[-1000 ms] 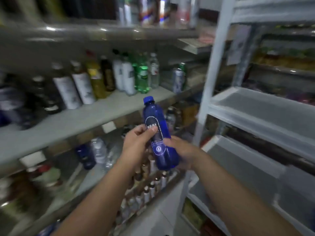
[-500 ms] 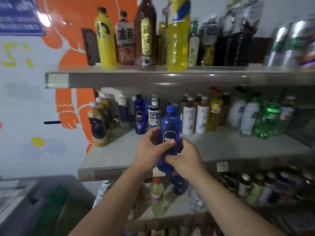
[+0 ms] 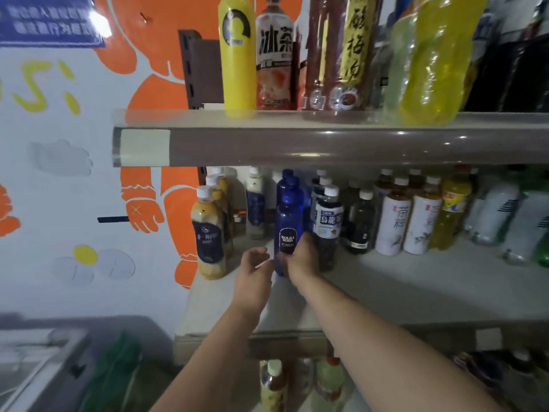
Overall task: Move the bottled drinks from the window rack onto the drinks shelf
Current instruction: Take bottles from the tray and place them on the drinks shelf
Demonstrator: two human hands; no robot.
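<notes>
Head view, your right hand (image 3: 301, 257) gripping the lower body of the blue bottle (image 3: 287, 230), bottle upright on the drinks shelf (image 3: 386, 289), between a milky-brown bottle (image 3: 209, 233) and a dark tea bottle (image 3: 326, 224), your left hand (image 3: 255, 264) just beside it, fingers relaxed, holding nothing.

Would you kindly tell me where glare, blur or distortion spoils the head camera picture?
Head view: a glare spot whitens the blue sign; highlights streak the upper shelf edge; the wide lens tilts the large yellow bottle; the lower-left corner is smeared; the label on the blue bottle in the right hand reads sharp.
</notes>
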